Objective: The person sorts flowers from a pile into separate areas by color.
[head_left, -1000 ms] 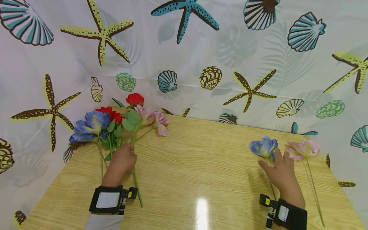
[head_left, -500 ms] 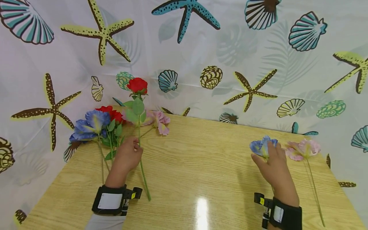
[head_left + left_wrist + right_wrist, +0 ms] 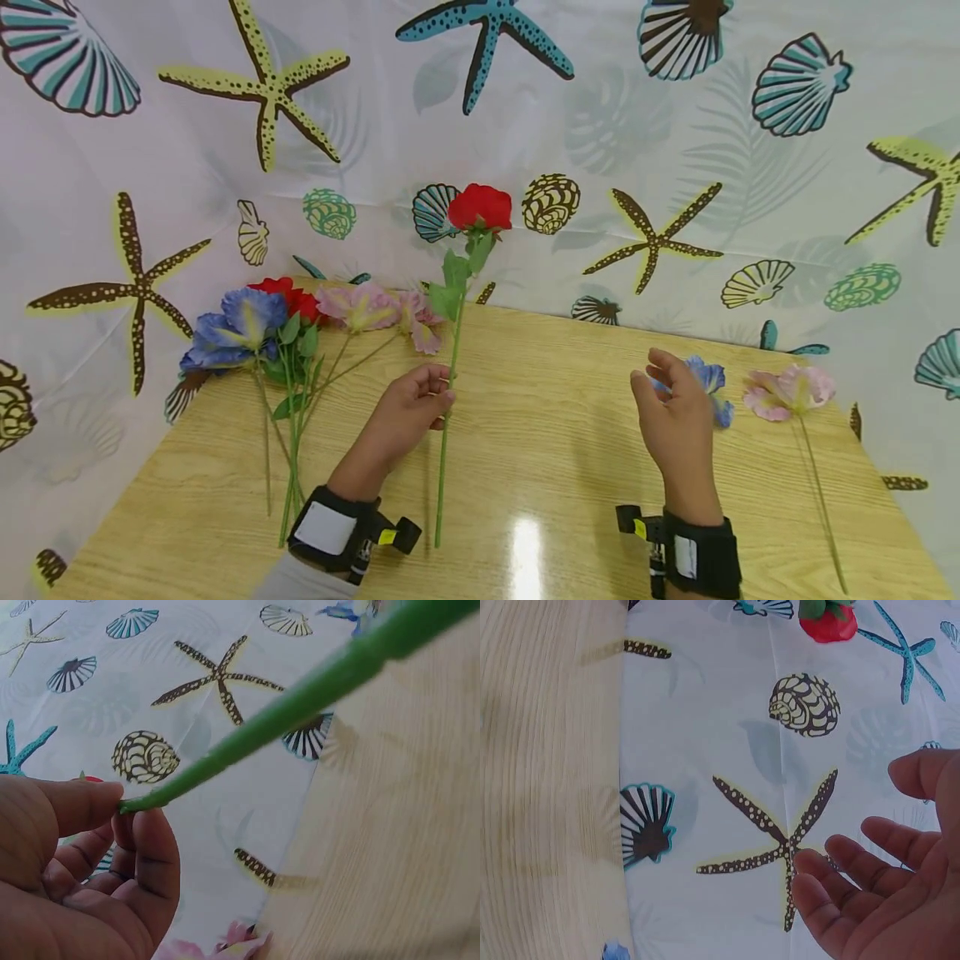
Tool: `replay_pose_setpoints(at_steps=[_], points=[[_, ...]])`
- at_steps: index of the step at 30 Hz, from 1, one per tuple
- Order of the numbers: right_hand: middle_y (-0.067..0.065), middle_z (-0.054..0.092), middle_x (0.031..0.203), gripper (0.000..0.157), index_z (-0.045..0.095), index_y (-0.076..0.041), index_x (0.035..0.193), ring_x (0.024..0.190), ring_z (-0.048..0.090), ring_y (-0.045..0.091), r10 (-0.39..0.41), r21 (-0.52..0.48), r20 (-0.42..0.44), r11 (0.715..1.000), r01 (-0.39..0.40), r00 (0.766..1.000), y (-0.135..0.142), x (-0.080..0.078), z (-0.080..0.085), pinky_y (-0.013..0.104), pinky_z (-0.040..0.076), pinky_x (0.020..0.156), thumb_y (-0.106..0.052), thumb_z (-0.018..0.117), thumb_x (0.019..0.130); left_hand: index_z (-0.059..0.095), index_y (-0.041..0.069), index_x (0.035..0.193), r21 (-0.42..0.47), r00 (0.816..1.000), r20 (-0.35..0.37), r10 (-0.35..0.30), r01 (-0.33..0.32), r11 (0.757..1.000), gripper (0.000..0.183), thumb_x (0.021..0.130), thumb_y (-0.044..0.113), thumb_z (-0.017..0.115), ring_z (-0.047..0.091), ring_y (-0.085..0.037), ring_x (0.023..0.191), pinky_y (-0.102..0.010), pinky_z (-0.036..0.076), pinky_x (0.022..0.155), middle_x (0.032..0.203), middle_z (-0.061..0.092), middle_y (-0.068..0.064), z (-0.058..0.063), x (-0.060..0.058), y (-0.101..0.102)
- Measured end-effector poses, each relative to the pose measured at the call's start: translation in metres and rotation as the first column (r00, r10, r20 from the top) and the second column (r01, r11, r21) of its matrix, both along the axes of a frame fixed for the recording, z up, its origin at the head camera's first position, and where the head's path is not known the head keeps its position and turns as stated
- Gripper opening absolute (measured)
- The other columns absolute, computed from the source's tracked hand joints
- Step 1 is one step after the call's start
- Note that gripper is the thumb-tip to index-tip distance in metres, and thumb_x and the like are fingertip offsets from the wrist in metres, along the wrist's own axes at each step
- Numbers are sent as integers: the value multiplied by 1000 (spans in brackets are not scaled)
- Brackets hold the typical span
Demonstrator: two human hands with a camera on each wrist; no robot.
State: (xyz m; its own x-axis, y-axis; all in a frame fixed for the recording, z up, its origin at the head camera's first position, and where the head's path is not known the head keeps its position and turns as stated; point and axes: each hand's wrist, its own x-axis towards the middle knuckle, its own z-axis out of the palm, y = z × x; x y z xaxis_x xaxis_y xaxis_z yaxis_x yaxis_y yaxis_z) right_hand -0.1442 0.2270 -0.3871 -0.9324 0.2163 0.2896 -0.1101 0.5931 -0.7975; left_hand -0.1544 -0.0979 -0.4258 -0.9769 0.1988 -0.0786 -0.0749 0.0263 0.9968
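My left hand (image 3: pixel 411 410) pinches the green stem of a red artificial rose (image 3: pixel 480 208) between thumb and fingers, holding it upright above the middle of the table. In the left wrist view the stem (image 3: pixel 277 724) runs from the fingertips toward the upper right. My right hand (image 3: pixel 675 425) hovers with fingers loosely bent and nothing in it, also seen as the right hand (image 3: pixel 885 877) in its own wrist view. Behind it, partly hidden, lies a blue flower (image 3: pixel 708 379). A pink flower (image 3: pixel 791 390) with a long stem rests to its right.
On the table's left lie blue flowers (image 3: pixel 236 329), another red rose (image 3: pixel 288 296) and pink flowers (image 3: pixel 363 307), their stems crossing. The wooden table (image 3: pixel 540 433) ends at a white curtain (image 3: pixel 510 150) printed with starfish and shells.
My left hand has lifted the red rose from the flowers at left and carried it rightward to the middle. My right hand has moved left, away from the blue flower.
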Motion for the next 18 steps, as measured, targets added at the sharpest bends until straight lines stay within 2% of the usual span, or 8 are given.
replay_pose_setpoints(at_steps=[4, 9, 13, 18], points=[[9, 52, 141, 45, 51, -8, 142, 125, 53, 26, 45, -91, 29, 995, -42, 999, -13, 1, 3, 47, 43, 100, -29, 56, 103, 50, -6, 134, 78, 997, 18, -73, 71, 994, 35, 101, 5, 56, 55, -16, 84, -31, 50, 71, 107, 54, -9, -5, 4, 16], [6, 55, 136, 44, 51, -11, 142, 120, 54, 20, 124, -147, 73, 983, -113, 990, -30, 0, 1, 42, 45, 94, -29, 58, 102, 50, -4, 127, 154, 986, 38, -165, 158, 975, 28, 101, 6, 56, 55, -15, 84, -29, 49, 70, 101, 53, -6, -11, 10, 35], [6, 59, 129, 44, 51, -11, 141, 114, 58, 21, 177, -138, 72, 976, -166, 982, -47, 1, -2, 42, 47, 92, -26, 60, 101, 50, -1, 119, 180, 975, 35, -220, 210, 961, 21, 101, 8, 58, 53, -14, 82, -29, 49, 70, 97, 52, -5, -13, 16, 49], [8, 64, 122, 45, 52, -10, 140, 105, 63, 21, 236, -108, 44, 967, -231, 971, -70, 5, -3, 42, 52, 88, -18, 66, 97, 52, 0, 114, 159, 967, 28, -253, 245, 956, 17, 100, 7, 58, 53, -15, 77, -30, 49, 69, 95, 52, -5, -10, 22, 61]])
